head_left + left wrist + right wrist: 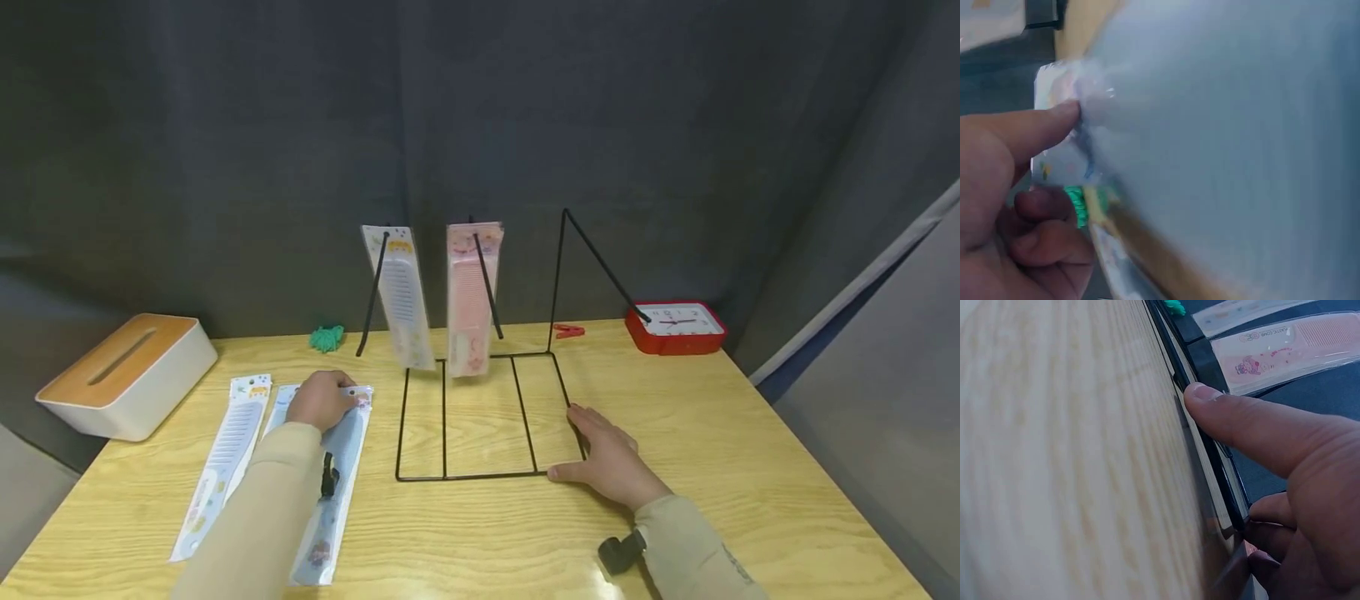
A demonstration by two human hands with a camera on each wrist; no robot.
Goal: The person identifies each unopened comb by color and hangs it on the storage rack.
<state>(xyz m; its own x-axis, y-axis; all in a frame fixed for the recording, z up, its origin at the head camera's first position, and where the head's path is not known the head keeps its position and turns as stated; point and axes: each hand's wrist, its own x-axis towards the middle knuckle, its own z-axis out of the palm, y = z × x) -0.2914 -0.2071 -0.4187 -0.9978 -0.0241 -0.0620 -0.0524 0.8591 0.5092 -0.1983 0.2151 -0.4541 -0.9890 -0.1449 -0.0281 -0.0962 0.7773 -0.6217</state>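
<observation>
My left hand pinches the top end of a blue packaged comb, thumb on the front of its card; the clear wrapper fills much of the left wrist view. Left of it another blue comb pack lies partly under my forearm, beside a white comb pack. My right hand holds the front right corner of a black wire rack, thumb along the front bar and fingers at the side bar. From the rack's hooks hang a white-and-blue comb pack and pink comb packs.
Behind the rack's right arm lies a red clothespin, with a red clock farther right. A green bundle of string sits at the back. A white tissue box with a wooden lid stands at the left edge.
</observation>
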